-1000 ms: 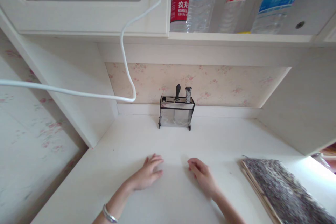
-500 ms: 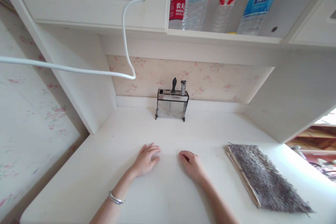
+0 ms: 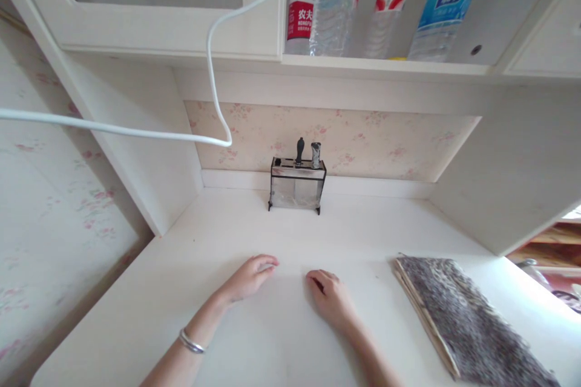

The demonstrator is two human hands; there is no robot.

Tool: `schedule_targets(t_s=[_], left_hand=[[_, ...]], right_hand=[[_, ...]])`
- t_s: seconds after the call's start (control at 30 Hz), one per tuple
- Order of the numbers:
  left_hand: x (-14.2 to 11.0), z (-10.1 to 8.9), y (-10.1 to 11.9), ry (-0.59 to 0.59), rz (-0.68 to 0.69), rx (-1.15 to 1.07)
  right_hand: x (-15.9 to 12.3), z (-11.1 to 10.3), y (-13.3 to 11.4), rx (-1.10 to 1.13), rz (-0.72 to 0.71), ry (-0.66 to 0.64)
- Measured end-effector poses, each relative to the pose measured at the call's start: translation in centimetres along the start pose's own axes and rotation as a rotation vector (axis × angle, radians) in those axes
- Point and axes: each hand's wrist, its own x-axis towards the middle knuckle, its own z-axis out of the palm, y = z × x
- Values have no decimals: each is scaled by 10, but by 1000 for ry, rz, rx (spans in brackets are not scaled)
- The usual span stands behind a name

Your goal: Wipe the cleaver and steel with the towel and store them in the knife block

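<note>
My left hand [image 3: 249,278] rests on the white tabletop [image 3: 290,236], thumb apart from the slightly bent fingers, with nothing in it. A silver bangle [image 3: 191,341] circles that wrist. To its right, my right hand [image 3: 330,294] lies with fingers curled in toward the thumb, and no object shows in it. Beyond both hands, near the back wall, stands a knife holder [image 3: 297,191] with clear sides and a black frame. A black handle [image 3: 300,150] and a mottled grey handle [image 3: 316,155] stick up from its top. Neither hand touches it.
A grey shaggy cloth or mat [image 3: 467,314] lies folded at the right. Overhead, a shelf [image 3: 385,68] holds several plastic bottles [image 3: 333,12]. A white cable [image 3: 211,66] hangs in front of the cabinet at upper left. Side panels flank the tabletop.
The camera view has shifted, bringing more of the right side in. My left hand's fingers have drawn closer together and bent; my right hand stays curled on the tabletop.
</note>
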Motion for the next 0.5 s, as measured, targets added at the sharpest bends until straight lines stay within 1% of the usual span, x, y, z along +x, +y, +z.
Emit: schedule_targets(t_s=[0.03, 0.07, 0.1, 0.17, 0.23, 0.3, 0.37, 0.4, 0.5], left_hand=[[5, -7, 12, -4, -10, -82], [12, -15, 26, 16, -2, -128], [20, -24, 43, 63, 37, -118], [41, -44, 80, 185, 168, 15], [69, -63, 117, 277, 304, 187], [103, -77, 148, 366, 366, 338], [139, -87, 168, 442, 336, 461], [157, -90, 174, 474, 318, 470], [206, -93, 179, 548, 259, 458]], right_hand=[[-1, 0, -1, -22, -12, -6], [-1, 0, -1, -39, -22, -12], [-1, 1, -1, -50, -29, -18], [-1, 0, 0, -59, -36, -27], [-1, -1, 0, -54, -38, -33], [0, -2, 0, -40, -37, -35], [0, -3, 0, -26, -36, -36], [1, -4, 1, -22, -35, -35], [1, -4, 3, -16, -29, -25]])
